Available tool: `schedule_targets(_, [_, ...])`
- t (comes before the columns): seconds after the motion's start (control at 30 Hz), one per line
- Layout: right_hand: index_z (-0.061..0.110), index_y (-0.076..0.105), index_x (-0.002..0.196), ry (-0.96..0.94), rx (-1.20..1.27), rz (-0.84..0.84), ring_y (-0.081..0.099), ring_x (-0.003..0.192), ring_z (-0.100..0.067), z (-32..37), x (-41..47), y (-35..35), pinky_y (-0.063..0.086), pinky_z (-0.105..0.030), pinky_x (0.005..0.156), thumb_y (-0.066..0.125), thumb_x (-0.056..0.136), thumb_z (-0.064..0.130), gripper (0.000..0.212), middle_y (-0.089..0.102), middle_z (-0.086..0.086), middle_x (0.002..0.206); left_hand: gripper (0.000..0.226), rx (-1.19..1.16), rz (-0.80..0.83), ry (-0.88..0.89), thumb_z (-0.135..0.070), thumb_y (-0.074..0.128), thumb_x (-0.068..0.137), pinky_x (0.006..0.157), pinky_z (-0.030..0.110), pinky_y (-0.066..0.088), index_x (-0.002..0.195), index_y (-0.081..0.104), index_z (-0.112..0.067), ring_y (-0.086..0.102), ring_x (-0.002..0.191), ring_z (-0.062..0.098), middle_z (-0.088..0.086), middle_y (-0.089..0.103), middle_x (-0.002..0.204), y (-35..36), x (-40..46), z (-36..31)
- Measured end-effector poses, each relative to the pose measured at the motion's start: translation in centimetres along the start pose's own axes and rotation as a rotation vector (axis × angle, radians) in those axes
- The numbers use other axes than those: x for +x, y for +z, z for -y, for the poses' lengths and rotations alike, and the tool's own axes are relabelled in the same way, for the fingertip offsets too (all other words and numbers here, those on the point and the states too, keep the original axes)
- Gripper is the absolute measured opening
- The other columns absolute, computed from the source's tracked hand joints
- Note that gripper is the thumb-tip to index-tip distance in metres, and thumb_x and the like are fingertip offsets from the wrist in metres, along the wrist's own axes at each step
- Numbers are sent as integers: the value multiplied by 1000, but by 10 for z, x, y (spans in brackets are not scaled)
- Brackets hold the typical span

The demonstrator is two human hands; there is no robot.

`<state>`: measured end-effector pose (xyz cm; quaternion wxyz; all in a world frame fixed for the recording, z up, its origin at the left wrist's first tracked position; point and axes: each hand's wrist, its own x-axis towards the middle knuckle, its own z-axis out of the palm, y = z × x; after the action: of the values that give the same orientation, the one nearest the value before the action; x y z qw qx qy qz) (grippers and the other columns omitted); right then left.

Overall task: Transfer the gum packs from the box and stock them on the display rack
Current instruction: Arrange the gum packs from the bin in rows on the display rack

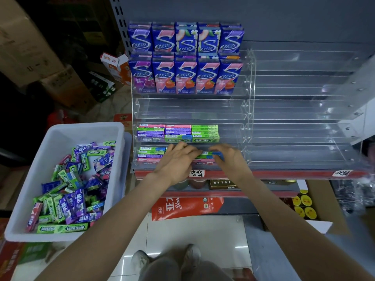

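Note:
A clear acrylic display rack (249,110) stands on the shelf, with tall blue gum boxes (185,57) on its top tiers and slim gum packs (178,133) on a lower tier. Both hands are at the lowest tier. My right hand (229,159) pinches a green gum pack with a blue end (211,154). Beside it, my left hand (178,161) lies with fingers stretched over the packs in that tier. A white plastic box (67,136) at the left holds several loose gum packs (69,191).
The rack's right half (304,118) has bare acrylic tiers. A red shelf edge with paper labels (284,175) runs below the rack. Cardboard cartons (60,86) crowd the floor behind the box. My shoes (166,258) stand on white tiles.

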<state>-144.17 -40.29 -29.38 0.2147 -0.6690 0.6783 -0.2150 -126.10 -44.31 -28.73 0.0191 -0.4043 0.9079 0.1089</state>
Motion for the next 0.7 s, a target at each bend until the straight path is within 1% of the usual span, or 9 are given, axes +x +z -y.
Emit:
schedule_targets(0.07, [7,63,118,62,-40,-10,63,89,-22,-7,-2,-5,48,-21,79,55,92,5,28,63,-12,114,56,9,-5,7,-19,46,94,99,30,24,147,28,-26,28,124,13,-11,37,144,-1,-1,3])
schedule_targets(0.13, [6,64,114,100,-65,4,64,89,-25,-13,-4,-7,53,-29,81,54,93,7,24,64,-14,110,55,0,-3,4,-21,45,95,101,30,24,147,28,-26,27,126,13,-11,36,145,-2,-4,6])
schedule_targets(0.2, [3,65,109,86,-52,15,65,87,-27,-11,-4,-7,55,-35,82,54,92,5,20,66,-17,105,52,-22,4,0,-23,43,97,101,29,25,147,28,-26,26,126,12,-11,34,146,-2,-7,8])
schedule_targets(0.27, [-1,64,108,89,-34,26,65,88,-29,-7,-4,-4,54,-38,84,56,91,7,20,67,-18,103,51,-33,1,1,-24,42,98,102,29,24,147,28,-26,26,128,12,-11,32,147,-1,-9,9])
schedule_targets(0.4, [0,62,108,143,-14,49,65,88,-25,-2,-4,-4,54,-35,84,59,91,13,22,67,-15,102,49,-29,-6,-6,-28,41,99,104,30,24,147,28,-26,27,132,12,-10,31,148,2,-10,8])
schedule_targets(0.53, [4,61,109,167,-35,90,63,87,-22,-2,-2,-7,53,-31,83,58,91,17,22,66,-12,101,47,-47,-20,-20,-26,43,99,106,31,24,145,33,-25,28,132,12,-9,34,147,4,-8,6])
schedule_targets(0.63, [4,60,108,154,-83,97,62,85,-23,2,1,-8,53,-32,80,59,91,18,21,64,-12,101,47,-67,-24,-28,-25,44,99,105,31,25,144,34,-24,29,131,13,-9,36,146,2,-8,5])
schedule_targets(0.7, [4,59,110,142,-105,100,60,84,-22,6,0,-9,52,-30,78,57,92,17,23,62,-12,102,47,-84,-24,-32,-25,45,98,105,32,25,144,35,-24,29,130,13,-9,37,145,0,-8,3])
